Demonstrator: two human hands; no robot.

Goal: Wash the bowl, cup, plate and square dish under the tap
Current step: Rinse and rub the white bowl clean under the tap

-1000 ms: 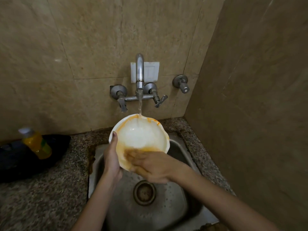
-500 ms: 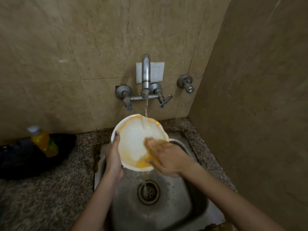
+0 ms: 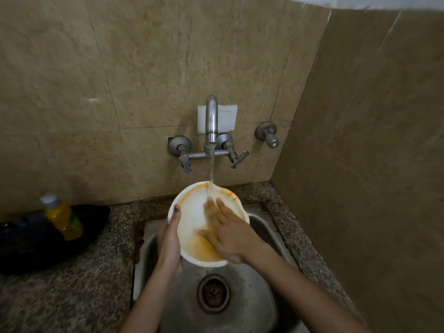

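Observation:
A white bowl (image 3: 192, 217) smeared with orange residue is held tilted over the steel sink (image 3: 259, 304), under the running tap (image 3: 211, 121). Water falls onto the bowl's far rim. My left hand (image 3: 169, 241) grips the bowl's left edge, thumb on the rim. My right hand (image 3: 228, 231) lies flat inside the bowl, fingers spread and pointing toward the stream. No cup, plate or square dish is in view.
A yellow bottle (image 3: 62, 217) stands against a dark bag (image 3: 24, 243) on the granite counter (image 3: 72, 296) at the left. The sink drain (image 3: 212, 294) sits below the bowl. Tiled walls close in behind and on the right.
My right hand has slid from the bowl's lower edge up across the inside toward the water. The bowl stays under the tap in my left hand.

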